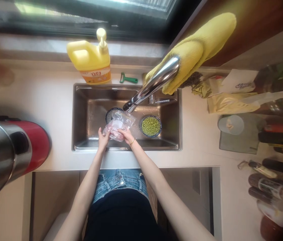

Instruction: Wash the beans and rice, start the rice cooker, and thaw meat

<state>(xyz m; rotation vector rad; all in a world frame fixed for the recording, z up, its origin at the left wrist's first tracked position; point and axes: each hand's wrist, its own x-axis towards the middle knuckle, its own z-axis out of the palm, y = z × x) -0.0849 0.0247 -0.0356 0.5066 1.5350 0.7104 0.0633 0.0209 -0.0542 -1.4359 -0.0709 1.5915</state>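
Note:
A clear plastic bag (127,119) with something pinkish, like raw meat, is held between both hands over the sink (96,100). My left hand (103,138) pinches the bag's left side. On the right side of the bag, the fingers of my right hand (127,135) are closed, with a bracelet on that wrist. Partly hidden behind the bag stands a blue-rimmed bowl (110,115) in the sink. To the right of the bag, a bowl of green beans or peas (151,126) rests on the sink floor.
A chrome faucet (153,80) with yellow cloths (194,53) hanging over it reaches above the sink. Behind the sink are a yellow detergent jug (91,62) and a green peeler (128,79). A red and steel appliance (36,144) stands left; bags and bottles (264,184) crowd the right counter.

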